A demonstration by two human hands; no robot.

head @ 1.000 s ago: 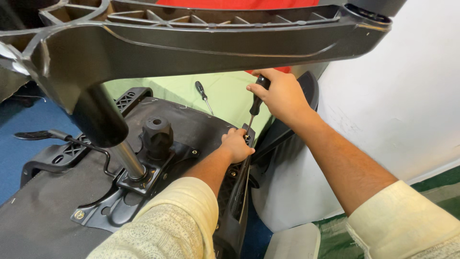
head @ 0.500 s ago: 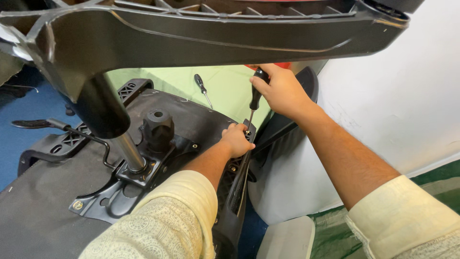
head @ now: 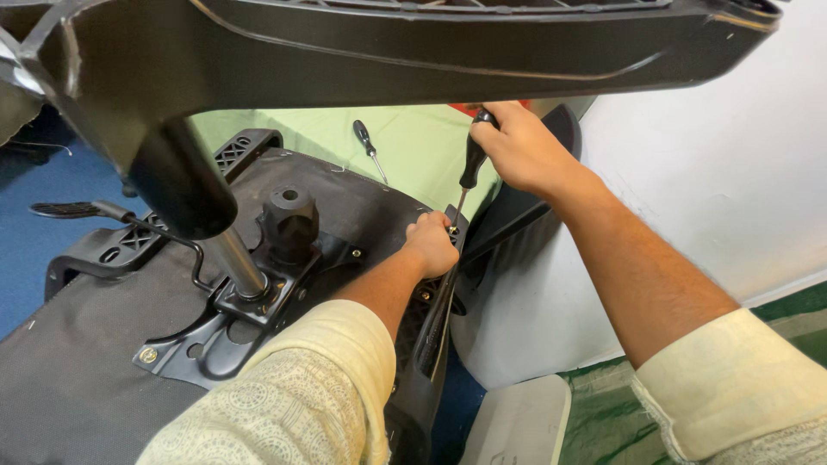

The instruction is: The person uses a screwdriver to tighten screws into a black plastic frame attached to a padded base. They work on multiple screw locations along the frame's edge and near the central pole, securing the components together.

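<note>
An upturned office chair seat (head: 77, 362) lies below me, its black metal mechanism plate (head: 250, 301) and gas cylinder (head: 233, 258) facing up. My right hand (head: 521, 146) is shut on the black handle of a screwdriver (head: 469, 168), whose shaft points down at a screw on the seat's right edge. My left hand (head: 431, 244) is closed beside the screwdriver tip, steadying it at the armrest bracket (head: 435, 319).
The chair's black star base (head: 413, 52) spans the top of the view. A second screwdriver (head: 369, 148) lies on a green mat (head: 413, 146) beyond the seat. A white wall (head: 689, 172) stands at the right, with a white box (head: 517, 426) and green floor mat below.
The view has drifted slightly. My right hand on the screwdriver has shifted a little over the screw, and my left hand stays at the tip.
</note>
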